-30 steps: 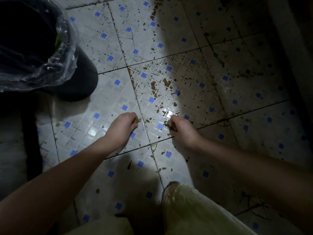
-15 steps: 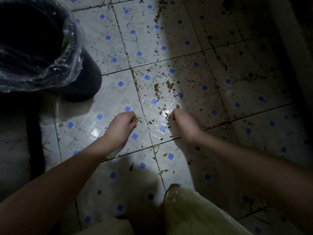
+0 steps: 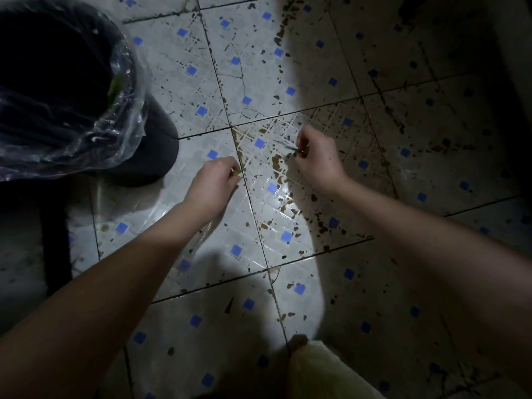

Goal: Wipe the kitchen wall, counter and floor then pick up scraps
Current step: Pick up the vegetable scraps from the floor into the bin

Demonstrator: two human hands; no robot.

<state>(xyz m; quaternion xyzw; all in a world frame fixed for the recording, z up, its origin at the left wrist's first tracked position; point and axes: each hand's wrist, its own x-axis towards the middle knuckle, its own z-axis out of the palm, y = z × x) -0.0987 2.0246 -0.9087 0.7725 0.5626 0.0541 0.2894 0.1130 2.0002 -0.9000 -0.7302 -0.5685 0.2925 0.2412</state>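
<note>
I look down at a worn white floor with small blue squares and many brown stains. My left hand hovers low over a tile seam, its fingers curled round small greenish scraps that poke out at the fingertips. To its right, my right hand pinches a thin dark scrap just above a brown stain. A dark trash bin lined with a clear plastic bag stands at the upper left, with something green inside its rim.
My knee in light trousers shows at the bottom edge. A dark strip runs along the floor at the left. The right side of the floor lies in deep shadow.
My right hand has lifted off the floor and moved up and right, now pinching a thin scrap. The left hand keeps its scraps. The view has shifted slightly toward the bin.
</note>
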